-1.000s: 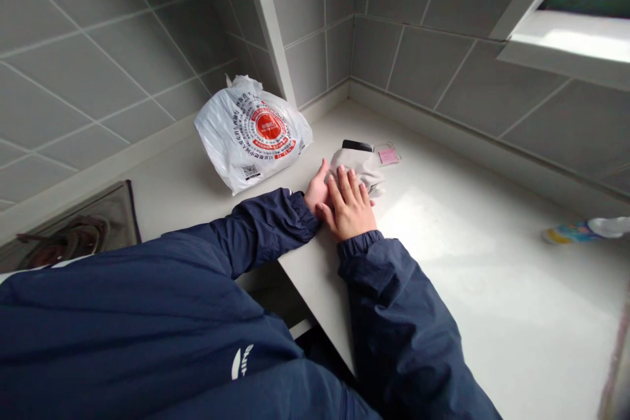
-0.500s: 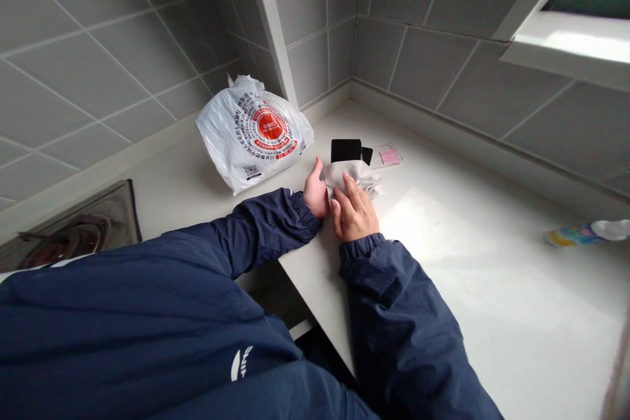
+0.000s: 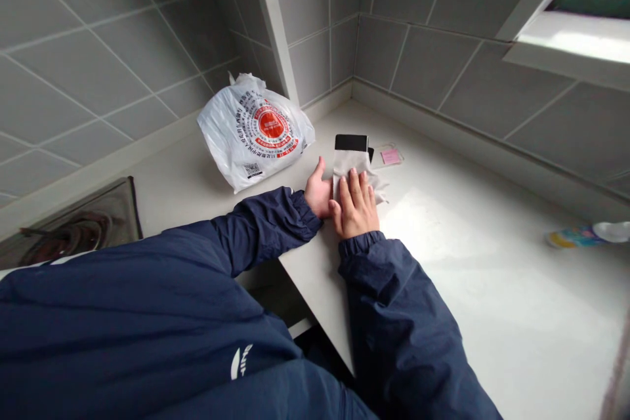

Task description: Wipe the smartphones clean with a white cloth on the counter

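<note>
The right hand (image 3: 356, 207) lies palm down, its grip released, pressing a pale grey cloth (image 3: 350, 167) onto a flat black device (image 3: 351, 142) at the centre of the frame, on the white table (image 3: 457, 289). The left hand (image 3: 317, 191) stands open just beside the cloth, its grip released, holding nothing. Only the device's far end shows past the cloth.

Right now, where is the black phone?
In the head view, the black phone lies on the white countertop, partly under a pale cloth beneath the right hand, with a clear packet holding a pink label just to its right.
</note>
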Available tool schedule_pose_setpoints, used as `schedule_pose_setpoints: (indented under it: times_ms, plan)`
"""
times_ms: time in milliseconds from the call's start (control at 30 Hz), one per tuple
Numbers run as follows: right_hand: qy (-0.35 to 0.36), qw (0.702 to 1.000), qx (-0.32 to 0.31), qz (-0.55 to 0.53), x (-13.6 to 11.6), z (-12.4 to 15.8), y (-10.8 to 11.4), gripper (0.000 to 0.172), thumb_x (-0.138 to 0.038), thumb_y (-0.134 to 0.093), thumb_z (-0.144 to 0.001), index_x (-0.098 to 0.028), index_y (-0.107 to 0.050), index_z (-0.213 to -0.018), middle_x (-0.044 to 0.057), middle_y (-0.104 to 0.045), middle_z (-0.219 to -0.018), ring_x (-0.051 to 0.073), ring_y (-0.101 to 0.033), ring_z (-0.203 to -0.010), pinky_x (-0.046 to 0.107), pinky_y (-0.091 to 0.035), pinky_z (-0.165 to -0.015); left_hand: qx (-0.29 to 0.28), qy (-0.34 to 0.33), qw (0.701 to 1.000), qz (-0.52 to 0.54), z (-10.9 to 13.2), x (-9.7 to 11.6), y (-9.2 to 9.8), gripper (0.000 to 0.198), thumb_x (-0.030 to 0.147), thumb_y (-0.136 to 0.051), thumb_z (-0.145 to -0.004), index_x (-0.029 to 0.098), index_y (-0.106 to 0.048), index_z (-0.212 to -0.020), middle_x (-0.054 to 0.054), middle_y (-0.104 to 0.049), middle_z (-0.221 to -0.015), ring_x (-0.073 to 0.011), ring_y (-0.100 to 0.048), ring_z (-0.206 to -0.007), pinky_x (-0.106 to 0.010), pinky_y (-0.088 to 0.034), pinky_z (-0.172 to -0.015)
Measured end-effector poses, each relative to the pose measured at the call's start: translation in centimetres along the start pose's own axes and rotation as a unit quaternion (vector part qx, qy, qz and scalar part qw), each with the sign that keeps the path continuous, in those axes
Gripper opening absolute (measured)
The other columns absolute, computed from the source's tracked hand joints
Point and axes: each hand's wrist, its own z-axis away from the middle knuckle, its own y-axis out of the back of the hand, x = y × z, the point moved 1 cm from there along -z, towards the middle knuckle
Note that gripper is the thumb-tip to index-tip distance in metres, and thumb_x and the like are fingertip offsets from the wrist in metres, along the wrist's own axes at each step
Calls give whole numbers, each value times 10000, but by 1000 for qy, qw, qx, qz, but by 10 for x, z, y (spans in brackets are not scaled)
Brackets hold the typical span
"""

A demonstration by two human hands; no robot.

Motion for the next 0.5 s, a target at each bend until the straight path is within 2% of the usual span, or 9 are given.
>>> schedule_pose_setpoints:
  times_ms: [167,300,500]
  plan:
    - [41,999,-3,1,-3,0,1,499,-350,-403,-1021,-115,-557,-1434,156,-470,-1560,298,-363,-1504,523,-270,-1232,44,-18,999,-5,-1,2,2,866,773,-267,-939,77,-636,-1298,-188,-741,-1094,-300,-697,-1124,-446,-433,-1119]
    - [54,998,-29,3,-4,0,4,508,-348,-382,-1032,-118,-521,-1463,141,-448,-1577,278,-358,-1508,522,-222,-1248,62,-19,998,-14,1,2,1,866,798,-295,-920,75,-669,-1218,-173,-758,-982,-293,-722,-1058,-428,-473,-1082]
    - [51,997,-55,18,-10,1,4,572,-433,-369,-1034,-127,-459,-1509,144,-358,-1627,303,-304,-1530,564,-210,-1241,85,3,996,-19,7,1,-3,867,829,-307,-895,87,-683,-1139,-162,-755,-923,-292,-723,-1047,-430,-477,-1077]
